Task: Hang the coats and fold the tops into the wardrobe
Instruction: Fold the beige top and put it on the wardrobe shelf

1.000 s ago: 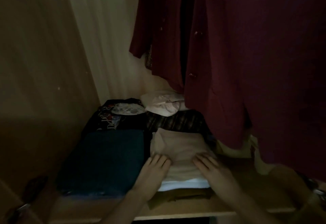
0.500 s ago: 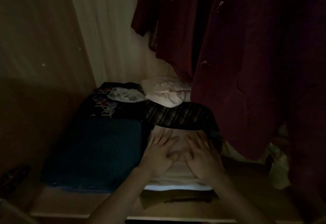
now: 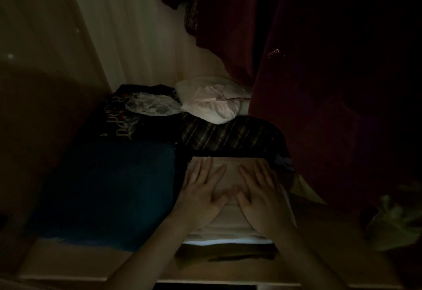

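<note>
A folded beige top (image 3: 229, 168) lies on a small pile on the wardrobe shelf (image 3: 75, 264), front middle. My left hand (image 3: 201, 189) and my right hand (image 3: 260, 189) press flat on it side by side, fingers straight and spread, thumbs nearly touching. Dark red coats (image 3: 331, 84) hang above on the right, reaching down almost to the pile. The scene is dim.
A folded blue garment (image 3: 107, 193) sits left of the beige pile. Behind are a black printed top (image 3: 127, 122), a plaid folded piece (image 3: 228, 136) and a pale pink bundle (image 3: 212, 104). The wardrobe side wall (image 3: 41, 84) stands on the left. A pale crumpled item (image 3: 395, 223) lies at right.
Both hands slid forward from the near edge of the beige top onto its middle and came close together. The view tipped a little closer to the shelf.
</note>
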### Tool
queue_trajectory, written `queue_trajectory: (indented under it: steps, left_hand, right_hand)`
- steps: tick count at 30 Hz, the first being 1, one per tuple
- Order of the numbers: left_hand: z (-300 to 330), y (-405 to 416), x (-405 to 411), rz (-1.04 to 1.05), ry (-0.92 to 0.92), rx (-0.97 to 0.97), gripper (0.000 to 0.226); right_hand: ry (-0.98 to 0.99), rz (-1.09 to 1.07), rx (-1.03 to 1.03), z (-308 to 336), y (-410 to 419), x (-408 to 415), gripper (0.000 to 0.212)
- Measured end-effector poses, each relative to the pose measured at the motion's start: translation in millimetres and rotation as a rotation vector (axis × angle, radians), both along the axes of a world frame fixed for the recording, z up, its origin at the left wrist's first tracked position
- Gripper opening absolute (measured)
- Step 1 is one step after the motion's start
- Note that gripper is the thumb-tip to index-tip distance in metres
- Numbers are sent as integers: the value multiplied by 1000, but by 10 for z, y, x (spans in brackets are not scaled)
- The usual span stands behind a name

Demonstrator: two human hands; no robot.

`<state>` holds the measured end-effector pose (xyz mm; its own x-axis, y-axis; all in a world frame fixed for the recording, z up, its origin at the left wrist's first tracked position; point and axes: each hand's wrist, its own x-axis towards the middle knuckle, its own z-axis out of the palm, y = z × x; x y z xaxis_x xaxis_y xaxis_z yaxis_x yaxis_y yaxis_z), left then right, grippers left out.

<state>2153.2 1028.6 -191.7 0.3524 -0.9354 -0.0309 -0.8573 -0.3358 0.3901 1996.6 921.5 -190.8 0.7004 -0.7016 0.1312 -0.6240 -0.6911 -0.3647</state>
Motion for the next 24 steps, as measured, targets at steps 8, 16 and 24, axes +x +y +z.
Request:
queue_trajectory:
  steps: [8,16,24]
  left_hand:
    - [17,83,38,-55,-20,-48,81]
    - [291,225,-56,-120,-12,105,125]
    - [691,522,-405,-126,-91,221,82]
  right_hand:
    - [41,2,52,96,45,2,84]
    - [154,14,71,228,115,-1,68]
    - [216,20,-27,514,548,-339,71]
